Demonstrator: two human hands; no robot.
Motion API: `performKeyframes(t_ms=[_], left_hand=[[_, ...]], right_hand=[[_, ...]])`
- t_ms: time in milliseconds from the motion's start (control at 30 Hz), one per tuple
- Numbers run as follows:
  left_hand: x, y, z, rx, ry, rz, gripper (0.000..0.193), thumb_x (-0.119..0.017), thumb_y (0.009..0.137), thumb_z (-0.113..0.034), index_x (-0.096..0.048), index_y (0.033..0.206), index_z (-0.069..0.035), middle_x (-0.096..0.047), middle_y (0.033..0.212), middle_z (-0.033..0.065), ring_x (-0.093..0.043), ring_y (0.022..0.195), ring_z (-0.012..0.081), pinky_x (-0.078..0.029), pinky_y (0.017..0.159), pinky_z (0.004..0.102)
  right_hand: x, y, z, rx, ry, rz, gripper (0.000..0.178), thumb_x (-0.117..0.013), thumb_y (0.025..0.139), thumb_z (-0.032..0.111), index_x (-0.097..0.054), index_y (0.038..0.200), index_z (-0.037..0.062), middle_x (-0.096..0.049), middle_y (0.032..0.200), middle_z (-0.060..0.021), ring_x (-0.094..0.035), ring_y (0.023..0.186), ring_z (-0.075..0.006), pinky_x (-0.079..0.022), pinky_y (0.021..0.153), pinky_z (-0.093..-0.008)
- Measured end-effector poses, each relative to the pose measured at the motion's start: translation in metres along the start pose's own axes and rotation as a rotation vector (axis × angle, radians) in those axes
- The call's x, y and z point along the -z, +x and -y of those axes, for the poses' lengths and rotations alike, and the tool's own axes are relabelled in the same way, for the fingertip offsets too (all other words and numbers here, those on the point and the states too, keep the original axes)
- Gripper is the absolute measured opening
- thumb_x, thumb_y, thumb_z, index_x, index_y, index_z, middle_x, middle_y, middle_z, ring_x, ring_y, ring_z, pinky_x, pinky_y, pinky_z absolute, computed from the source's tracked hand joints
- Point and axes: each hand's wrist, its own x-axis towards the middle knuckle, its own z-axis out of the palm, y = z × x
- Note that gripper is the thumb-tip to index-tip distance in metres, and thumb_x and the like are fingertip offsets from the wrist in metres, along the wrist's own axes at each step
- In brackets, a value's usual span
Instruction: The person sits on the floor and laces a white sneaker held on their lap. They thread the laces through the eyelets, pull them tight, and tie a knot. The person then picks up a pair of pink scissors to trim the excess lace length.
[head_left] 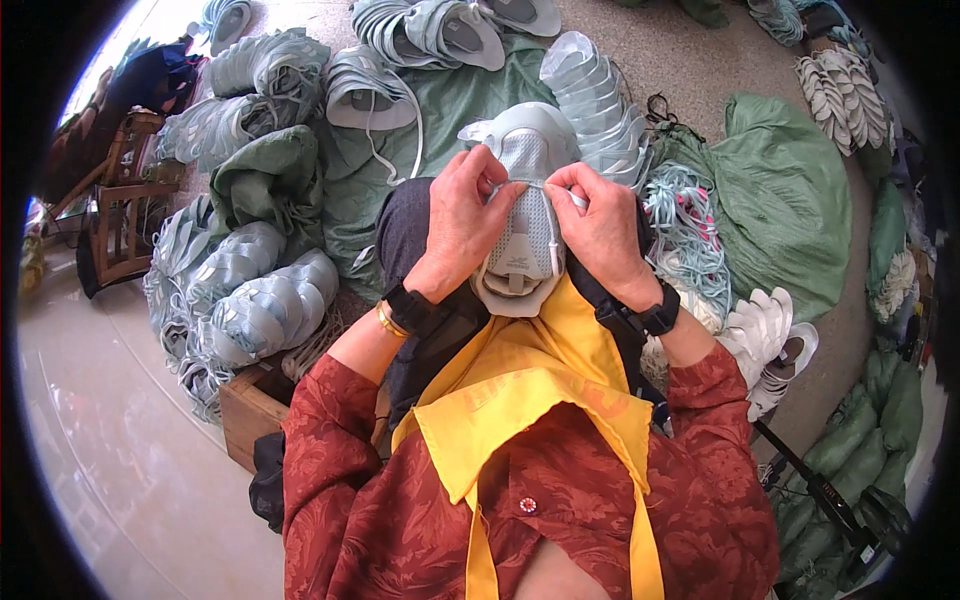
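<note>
A pale grey-green shoe upper [524,225] rests on my lap, its broad open end toward me. Both hands are over its perforated middle, one at each side. My left hand [465,212] pinches a thin pale shoelace [535,187] between thumb and bent fingers. Opposite it, my right hand [600,225] is closed in a pinch on the same lace, and a short white piece shows by its thumb. The lace runs across the upper between the two hands. My fingers partly cover the upper's side edges.
Nested stacks of shoe uppers [275,310] lie at the left, with another stack [597,110] beyond my right hand. A tangle of laces [690,235] and a green sack [780,210] are on the right. A wooden box [250,412] stands by my left elbow.
</note>
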Motion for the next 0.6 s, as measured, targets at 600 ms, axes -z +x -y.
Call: performKeyframes(t_ms=[600], left_hand=[[0.001,0.0,0.003,-0.019,-0.01,0.003,0.024,-0.084,0.081,-0.01,-0.063,0.088,-0.002,-0.057,0.077,0.0032,-0.055,0.065,0.0106,-0.049,0.061,0.0272]], right_hand=[[-0.005,0.015,-0.005,0.082,0.038,0.103,0.012,-0.073,0.091,0.013,-0.069,0.093,0.0021,-0.071,0.079,-0.0179,-0.071,0.074,-0.039,-0.053,0.065,-0.0456]])
